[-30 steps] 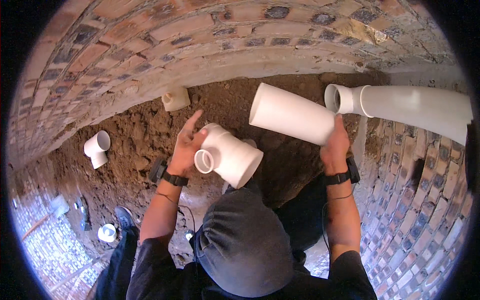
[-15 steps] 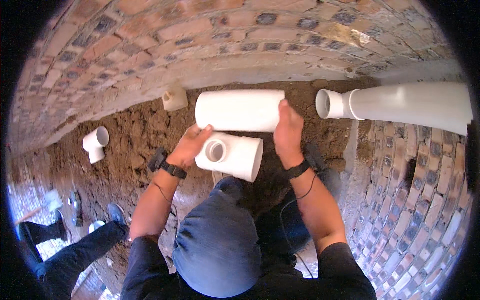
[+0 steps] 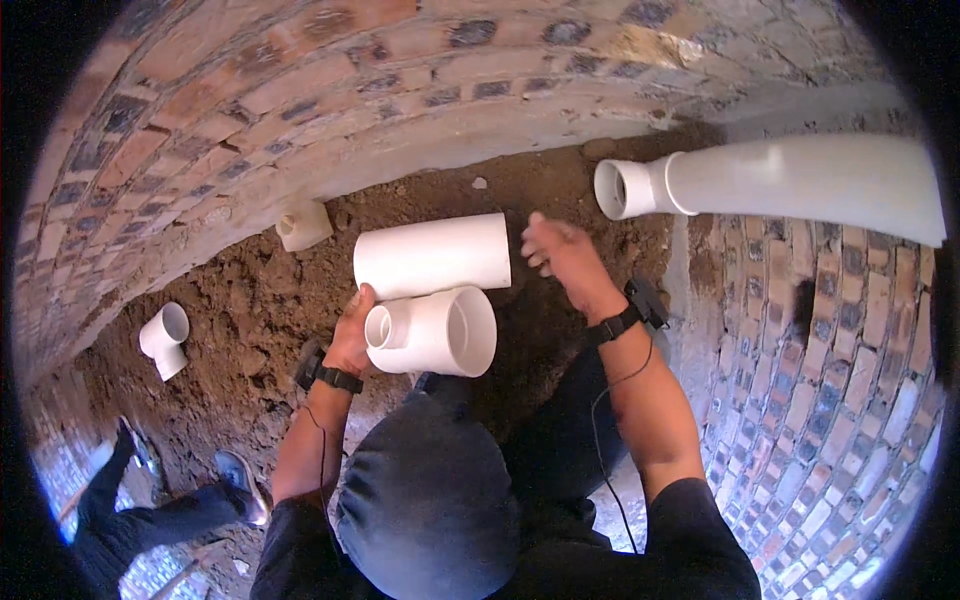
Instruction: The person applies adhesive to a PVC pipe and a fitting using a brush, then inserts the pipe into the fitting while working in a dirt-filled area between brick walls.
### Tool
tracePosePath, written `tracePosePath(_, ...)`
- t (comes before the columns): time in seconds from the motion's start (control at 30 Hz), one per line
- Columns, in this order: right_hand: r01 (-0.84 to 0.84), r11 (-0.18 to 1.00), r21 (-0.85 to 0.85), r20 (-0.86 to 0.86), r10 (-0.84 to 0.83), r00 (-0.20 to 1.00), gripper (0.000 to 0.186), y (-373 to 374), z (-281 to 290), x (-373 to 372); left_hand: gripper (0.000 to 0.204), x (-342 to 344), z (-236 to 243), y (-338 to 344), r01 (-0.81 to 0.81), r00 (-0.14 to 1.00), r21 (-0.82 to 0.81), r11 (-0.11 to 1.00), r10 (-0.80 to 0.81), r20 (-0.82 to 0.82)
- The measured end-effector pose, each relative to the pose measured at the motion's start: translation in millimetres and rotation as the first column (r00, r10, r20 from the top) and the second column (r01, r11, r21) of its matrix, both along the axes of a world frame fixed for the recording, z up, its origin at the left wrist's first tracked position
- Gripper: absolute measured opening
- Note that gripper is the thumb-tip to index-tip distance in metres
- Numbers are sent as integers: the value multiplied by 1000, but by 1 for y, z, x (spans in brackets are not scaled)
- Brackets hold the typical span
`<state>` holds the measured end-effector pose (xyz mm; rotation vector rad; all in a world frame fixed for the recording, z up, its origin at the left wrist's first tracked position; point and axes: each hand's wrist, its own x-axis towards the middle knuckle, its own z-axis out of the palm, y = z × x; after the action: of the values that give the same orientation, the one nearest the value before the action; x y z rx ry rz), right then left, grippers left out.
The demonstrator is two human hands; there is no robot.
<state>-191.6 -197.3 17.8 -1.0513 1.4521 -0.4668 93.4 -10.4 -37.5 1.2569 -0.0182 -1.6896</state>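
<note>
A short white plastic pipe (image 3: 432,252) lies crosswise ahead of me over the dirt. On its near side, against it, is a white pipe tee (image 3: 424,335), its small branch toward the left and its wide mouth toward the right. My left hand (image 3: 350,332) grips the tee at its left end, thumb up beside the pipe's lower left corner; its other fingers are mostly hidden behind the tee. My right hand (image 3: 572,262) is off the pipe, right of its end, with loosely bent fingers apart and nothing in them.
A large white pipe (image 3: 800,185) with a narrower collar enters from the right. A cream fitting (image 3: 303,226) sits by the brick wall (image 3: 400,60); a white elbow (image 3: 166,340) lies on the dirt at left. Another person's leg (image 3: 180,520) is at lower left.
My right hand has let go of the pipe's right end and moved away. The tee has turned, its branch now toward the left. My left hand has shifted down onto the tee. The view has shifted.
</note>
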Motion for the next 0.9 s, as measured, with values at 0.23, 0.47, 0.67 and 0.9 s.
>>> tracePosePath(0.23, -503, 804, -316, 98, 555, 826, 30, 39, 14, 73, 69, 34, -7, 39, 67, 989, 29, 997, -70, 134)
tracePosePath(0.47, -551, 759, -346, -6, 586, 810, 31, 68, 26, 124, 79, 34, -17, 82, -134, 989, 68, 989, 129, 72)
tracePosePath(0.67, -527, 773, -352, 6, 565, 825, 29, 65, -4, 133, 45, 35, -21, 87, 0, 974, 49, 999, -11, 227)
tracePosePath(0.9, -492, 835, -247, -44, 498, 866, 34, 52, -13, 128, 41, 43, -16, 80, -110, 990, 59, 992, 115, -80)
